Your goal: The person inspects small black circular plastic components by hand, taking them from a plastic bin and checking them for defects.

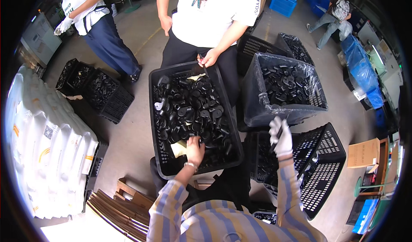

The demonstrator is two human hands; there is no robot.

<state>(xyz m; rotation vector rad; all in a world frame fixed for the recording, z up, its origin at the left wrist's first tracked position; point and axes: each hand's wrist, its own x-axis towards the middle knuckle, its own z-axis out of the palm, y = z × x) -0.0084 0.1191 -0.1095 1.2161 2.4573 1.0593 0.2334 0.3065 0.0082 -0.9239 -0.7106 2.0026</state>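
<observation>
A black plastic crate (153, 113) full of small black moulded plastic parts (189, 107) stands before me, tilted slightly. My left hand (195, 151), bare, reaches into its near end, fingers curled around a black plastic part in the heap. Beside that hand lies a pale yellow slip of paper (178, 148). Off to the right, my right hand (281, 138) wears a white glove and is raised above a crate of similar parts (262, 156). A dark part shows between its thumb and fingers; its exact shape is hard to make out.
Opposite me, a person's hand (208, 57) holds something thin at the crate's far rim. A plastic-lined bin of parts (253, 100) stands right, near a tipped black crate (324, 173). White sacks (56, 156) are stacked left; flattened cardboard (116, 216) lies near left. Others stand farther off.
</observation>
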